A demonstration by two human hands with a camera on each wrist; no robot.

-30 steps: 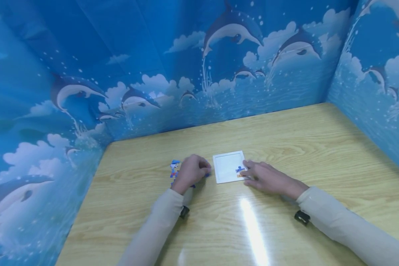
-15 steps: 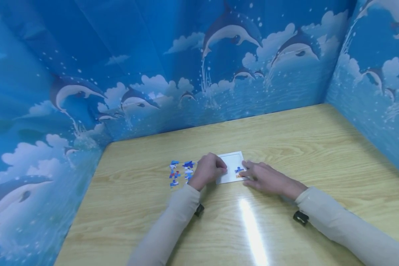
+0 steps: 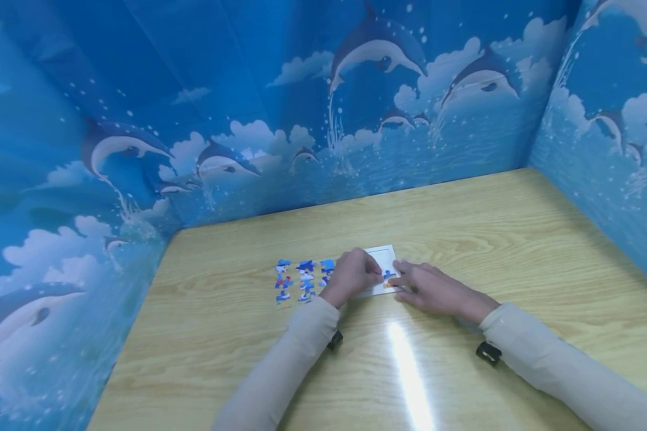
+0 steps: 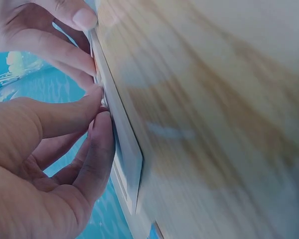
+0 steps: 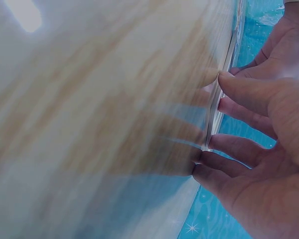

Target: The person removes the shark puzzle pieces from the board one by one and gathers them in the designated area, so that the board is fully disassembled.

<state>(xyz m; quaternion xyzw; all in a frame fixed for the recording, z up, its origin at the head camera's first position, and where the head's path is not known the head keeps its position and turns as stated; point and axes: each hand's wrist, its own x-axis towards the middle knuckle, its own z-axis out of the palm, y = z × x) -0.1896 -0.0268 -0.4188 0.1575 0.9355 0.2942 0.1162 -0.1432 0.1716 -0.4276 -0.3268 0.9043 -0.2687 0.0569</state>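
Note:
My left hand is over the white puzzle tray, thumb and forefinger pinching a small jigsaw piece that is mostly hidden by the fingertips. In the left wrist view the pinching fingertips sit right at the surface of the tray. My right hand rests at the tray's right side, fingers spread and fairly straight, with the thumb at its near edge. Blue-and-orange jigsaw pieces lie in the tray's lower right corner, partly under the right fingers.
Left of the tray, several loose blue, white and red jigsaw pieces lie in rough columns on the wooden table. A blue dolphin-print curtain borders the table's back and sides. Light glares off the table in front of the tray.
My left hand has moved right from the loose pieces to over the tray, close to the right hand, uncovering the columns of pieces. The right hand has stayed at the tray.

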